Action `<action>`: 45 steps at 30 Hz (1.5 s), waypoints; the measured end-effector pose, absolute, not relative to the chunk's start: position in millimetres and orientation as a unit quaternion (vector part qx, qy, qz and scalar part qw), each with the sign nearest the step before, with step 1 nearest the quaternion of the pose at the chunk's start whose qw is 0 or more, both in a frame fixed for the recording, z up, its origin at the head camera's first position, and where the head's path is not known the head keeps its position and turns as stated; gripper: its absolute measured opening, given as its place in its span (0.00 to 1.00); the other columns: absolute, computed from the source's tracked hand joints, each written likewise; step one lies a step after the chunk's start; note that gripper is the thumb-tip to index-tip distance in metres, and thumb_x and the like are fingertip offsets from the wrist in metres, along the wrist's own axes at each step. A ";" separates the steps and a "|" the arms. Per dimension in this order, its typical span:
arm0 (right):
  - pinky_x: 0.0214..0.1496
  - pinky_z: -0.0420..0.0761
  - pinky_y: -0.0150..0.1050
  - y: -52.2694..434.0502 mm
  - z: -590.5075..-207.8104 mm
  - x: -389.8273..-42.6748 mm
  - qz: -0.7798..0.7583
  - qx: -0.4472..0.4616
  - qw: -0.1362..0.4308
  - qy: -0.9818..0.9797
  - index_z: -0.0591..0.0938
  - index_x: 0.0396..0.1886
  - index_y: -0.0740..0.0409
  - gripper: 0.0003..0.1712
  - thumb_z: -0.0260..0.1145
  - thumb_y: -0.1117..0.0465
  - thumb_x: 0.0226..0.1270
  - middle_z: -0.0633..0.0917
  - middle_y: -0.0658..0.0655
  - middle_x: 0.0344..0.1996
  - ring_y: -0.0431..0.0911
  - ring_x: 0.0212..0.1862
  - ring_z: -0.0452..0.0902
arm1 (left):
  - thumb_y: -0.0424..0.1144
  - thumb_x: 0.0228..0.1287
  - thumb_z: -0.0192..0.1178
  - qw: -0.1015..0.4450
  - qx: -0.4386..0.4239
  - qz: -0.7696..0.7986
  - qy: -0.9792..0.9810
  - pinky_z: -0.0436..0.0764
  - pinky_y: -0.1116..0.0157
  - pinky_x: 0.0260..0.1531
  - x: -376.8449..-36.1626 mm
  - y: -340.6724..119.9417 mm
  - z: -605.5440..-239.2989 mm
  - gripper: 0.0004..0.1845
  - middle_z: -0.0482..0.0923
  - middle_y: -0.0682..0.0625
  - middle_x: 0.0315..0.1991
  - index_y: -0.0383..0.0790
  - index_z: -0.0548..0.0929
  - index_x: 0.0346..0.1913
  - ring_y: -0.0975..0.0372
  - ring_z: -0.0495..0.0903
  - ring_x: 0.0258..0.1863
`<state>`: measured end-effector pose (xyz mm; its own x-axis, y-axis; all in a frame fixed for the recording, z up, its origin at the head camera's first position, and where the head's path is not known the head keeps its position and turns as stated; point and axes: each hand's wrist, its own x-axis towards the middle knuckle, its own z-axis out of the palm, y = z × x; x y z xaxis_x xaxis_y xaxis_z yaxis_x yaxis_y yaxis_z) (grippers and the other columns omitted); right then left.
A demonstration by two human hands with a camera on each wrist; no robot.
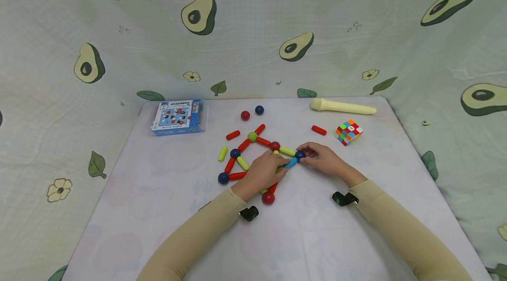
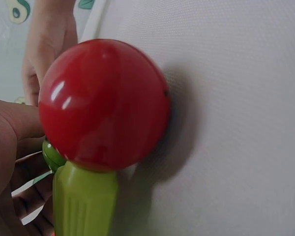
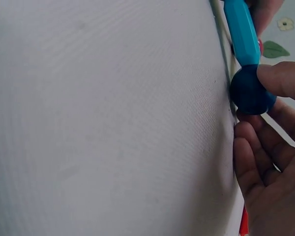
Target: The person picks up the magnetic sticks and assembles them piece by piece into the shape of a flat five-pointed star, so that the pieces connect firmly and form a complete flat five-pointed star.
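A flat frame of coloured rods and balls lies on the table, partly covered by my left hand (image 1: 262, 171). That hand's thumb and fingers pinch the light-blue rod (image 1: 291, 163) near its left end, beside a green ball (image 2: 52, 156). At the rod's other end sits a dark blue ball (image 3: 250, 91), which my right hand (image 1: 322, 160) pinches between thumb and fingers. A yellow-green rod (image 1: 287, 151) runs from this ball to a red ball (image 1: 275, 146). Another red ball (image 1: 268, 197), on the frame's near corner, looms large in the left wrist view.
A blue kit box (image 1: 176, 117) stands at the back left. Loose red (image 1: 245, 115) and dark blue (image 1: 259, 109) balls lie behind the frame. A loose red rod (image 1: 318, 130), a puzzle cube (image 1: 348, 132) and a cream microphone-shaped object (image 1: 343, 107) lie at the back right.
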<state>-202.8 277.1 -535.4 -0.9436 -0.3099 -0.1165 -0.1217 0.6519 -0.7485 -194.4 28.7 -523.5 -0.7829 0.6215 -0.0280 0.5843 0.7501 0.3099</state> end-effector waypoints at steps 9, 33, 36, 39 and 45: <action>0.55 0.79 0.47 278.5 -533.3 -201.9 -0.378 -0.147 0.096 0.909 0.79 0.64 0.51 0.23 0.69 0.55 0.72 0.82 0.52 0.49 0.47 0.48 0.76 | 0.53 0.72 0.61 0.060 0.302 0.165 0.937 0.74 0.61 0.64 -195.5 16.8 -514.9 0.25 0.75 0.55 0.68 0.51 0.79 0.68 0.59 0.71 0.68; 0.56 0.82 0.49 213.7 -522.4 -146.4 -0.206 -0.259 0.012 0.944 0.87 0.54 0.44 0.14 0.68 0.51 0.71 0.78 0.51 0.62 0.49 0.60 0.78 | 0.40 0.68 0.67 0.004 0.139 0.206 0.969 0.82 0.58 0.49 -221.1 -64.2 -509.3 0.13 0.85 0.47 0.45 0.39 0.86 0.52 0.56 0.82 0.42; 0.56 0.82 0.49 221.4 -519.0 -151.1 -0.195 -0.233 0.006 0.953 0.87 0.50 0.46 0.12 0.68 0.51 0.72 0.80 0.52 0.62 0.50 0.60 0.77 | 0.42 0.69 0.68 0.028 0.140 0.234 0.962 0.82 0.61 0.46 -216.6 -63.1 -511.9 0.13 0.86 0.50 0.43 0.41 0.87 0.51 0.59 0.81 0.39; 0.55 0.82 0.49 232.5 -515.5 -157.9 -0.188 -0.205 0.004 0.960 0.87 0.47 0.48 0.10 0.69 0.53 0.71 0.80 0.54 0.63 0.51 0.59 0.77 | 0.43 0.69 0.68 0.050 0.159 0.261 0.951 0.82 0.64 0.41 -209.9 -59.8 -513.8 0.11 0.85 0.53 0.41 0.44 0.87 0.50 0.62 0.80 0.36; 0.56 0.81 0.51 249.5 -512.0 -170.4 -0.180 -0.152 0.003 0.972 0.84 0.43 0.53 0.06 0.67 0.57 0.70 0.78 0.60 0.66 0.56 0.59 0.75 | 0.43 0.68 0.68 0.098 0.201 0.298 0.928 0.80 0.69 0.40 -198.0 -49.0 -518.6 0.12 0.85 0.57 0.41 0.48 0.88 0.52 0.66 0.79 0.36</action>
